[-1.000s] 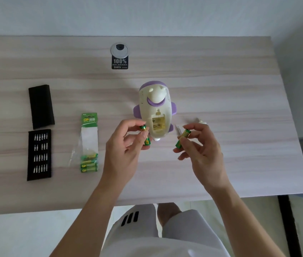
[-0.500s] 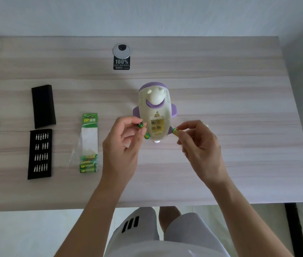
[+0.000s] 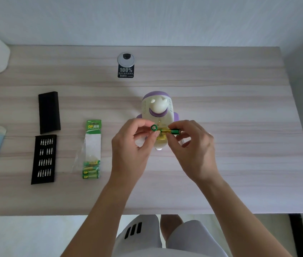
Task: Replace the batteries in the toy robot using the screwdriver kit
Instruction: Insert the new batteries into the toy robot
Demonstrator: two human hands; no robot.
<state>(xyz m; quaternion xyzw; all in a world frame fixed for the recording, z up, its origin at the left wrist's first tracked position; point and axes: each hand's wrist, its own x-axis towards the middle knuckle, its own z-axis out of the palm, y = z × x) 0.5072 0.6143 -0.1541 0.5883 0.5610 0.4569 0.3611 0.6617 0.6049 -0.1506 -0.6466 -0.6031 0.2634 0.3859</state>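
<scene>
Two light, smooth batteries, one pinched in my left hand [image 3: 132, 145] end-on, one in my right hand [image 3: 193, 145] by its middle, could slip above the toy robot [image 3: 157, 108].

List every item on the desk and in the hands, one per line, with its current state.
toy robot: lying on the desk, battery compartment open
left hand: pinching a battery, its end facing the camera
right hand: holding a second battery sideways over the compartment
battery pack: torn open, some cells left inside
bit tray: uncovered, bits in rows
black cover: lying apart from the tray
</scene>
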